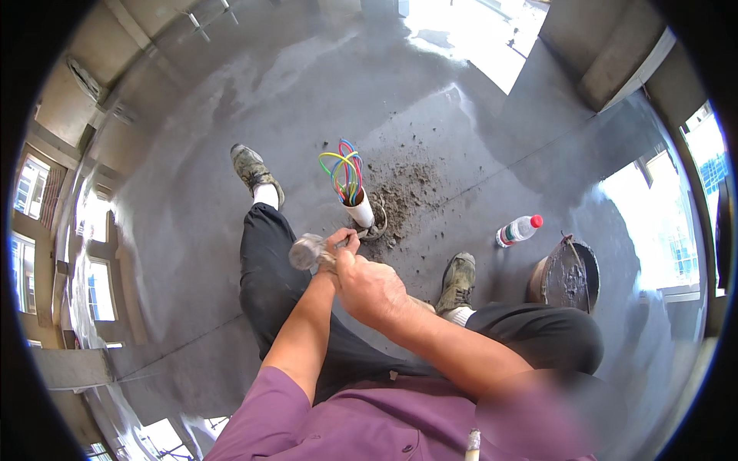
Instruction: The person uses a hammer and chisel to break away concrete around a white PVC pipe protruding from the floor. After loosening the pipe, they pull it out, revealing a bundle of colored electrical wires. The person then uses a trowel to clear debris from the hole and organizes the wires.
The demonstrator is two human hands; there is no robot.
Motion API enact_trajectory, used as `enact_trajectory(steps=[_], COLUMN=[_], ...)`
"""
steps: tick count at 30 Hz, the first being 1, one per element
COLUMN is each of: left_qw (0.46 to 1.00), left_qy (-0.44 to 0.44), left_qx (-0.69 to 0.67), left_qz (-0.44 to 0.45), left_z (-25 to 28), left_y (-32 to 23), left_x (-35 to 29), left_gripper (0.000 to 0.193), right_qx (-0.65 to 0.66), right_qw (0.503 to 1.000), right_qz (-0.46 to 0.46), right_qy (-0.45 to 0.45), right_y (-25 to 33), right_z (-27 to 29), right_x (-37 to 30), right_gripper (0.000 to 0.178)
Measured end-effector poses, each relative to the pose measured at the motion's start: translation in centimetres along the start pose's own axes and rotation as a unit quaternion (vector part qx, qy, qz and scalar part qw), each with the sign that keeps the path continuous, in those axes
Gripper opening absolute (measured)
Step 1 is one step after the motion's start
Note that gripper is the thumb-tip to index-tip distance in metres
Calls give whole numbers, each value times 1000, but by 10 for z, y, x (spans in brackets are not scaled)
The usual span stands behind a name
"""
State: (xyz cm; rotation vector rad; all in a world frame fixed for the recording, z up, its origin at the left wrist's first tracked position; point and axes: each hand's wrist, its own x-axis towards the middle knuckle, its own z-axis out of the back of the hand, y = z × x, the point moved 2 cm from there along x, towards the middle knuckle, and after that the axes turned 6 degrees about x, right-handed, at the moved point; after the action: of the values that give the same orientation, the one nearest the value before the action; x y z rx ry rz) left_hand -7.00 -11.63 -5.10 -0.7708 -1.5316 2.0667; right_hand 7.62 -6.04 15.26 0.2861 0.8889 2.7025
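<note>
My right hand [373, 290] is closed round the handle of a hammer [308, 252]; its grey metal head sticks out to the left, and the wooden handle end shows behind my wrist. My left hand [340, 241], partly covered by the right, pinches a thin grey rod like a chisel, mostly hidden. Its tip side points at the hole's edge by a white plastic pipe [360, 212]. Looped red, blue, green and yellow wires [345, 170] come out of the pipe's top. Broken mortar [403, 196] lies around the pipe's right side.
My shoes [257, 173] stand on the grey concrete floor [231, 115], either side of the pipe. To the right lie a clear bottle with a red cap [521, 230] and a dark, mortar-smeared bucket [567, 273]. Walls and window openings [100, 288] ring the room.
</note>
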Motion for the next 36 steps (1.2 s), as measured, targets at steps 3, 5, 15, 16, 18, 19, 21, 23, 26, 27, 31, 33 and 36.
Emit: enact_trajectory(steps=[3,5,15,16,18,19,21,23,26,27,31,33,36], left_qw=[999,999,999,999,994,999,996,998,996,994,998,994,985], left_qy=[30,28,21,6,-21,-21,-5,26,13,7,-6,18,25], left_qx=[24,12,42,13,-47,19,-11,-9,-32,-37,-15,-62,-66], left_qz=[29,-27,-3,31,99,40,93,53,84,105,65,89,157], left_z=[-7,17,-1,-2,-2,2,-4,4,3,2,4,7,-3], left_y=[-10,30,-18,-17,-13,-13,-28,-4,8,6,-2,6,-34], left_x=[1,6,-2,-5,-10,-6,-11,-2,2,0,-2,2,-10], left_gripper=[12,13,12,12,12,12,13,15,16,16,14,16,19], right_qx=[-25,21,1,9,11,13,-44,-23,2,-2,-7,4,21], right_qw=[999,997,999,999,999,999,997,998,998,998,999,999,996], right_qz=[-18,-54,-30,-23,2,27,48,-9,-21,-14,-13,-29,-59], right_qy=[30,49,21,22,37,35,44,57,56,55,35,34,61], right_y=[-6,-8,-14,-11,-1,8,5,-6,-8,-4,-10,-18,-13], right_z=[0,-4,-13,-12,-8,-5,-7,-11,-12,-10,-22,-25,-20], right_x=[1,8,4,3,3,3,3,5,7,6,3,4,4], right_gripper=[15,15,17,16,15,14,14,15,17,17,23,27,29])
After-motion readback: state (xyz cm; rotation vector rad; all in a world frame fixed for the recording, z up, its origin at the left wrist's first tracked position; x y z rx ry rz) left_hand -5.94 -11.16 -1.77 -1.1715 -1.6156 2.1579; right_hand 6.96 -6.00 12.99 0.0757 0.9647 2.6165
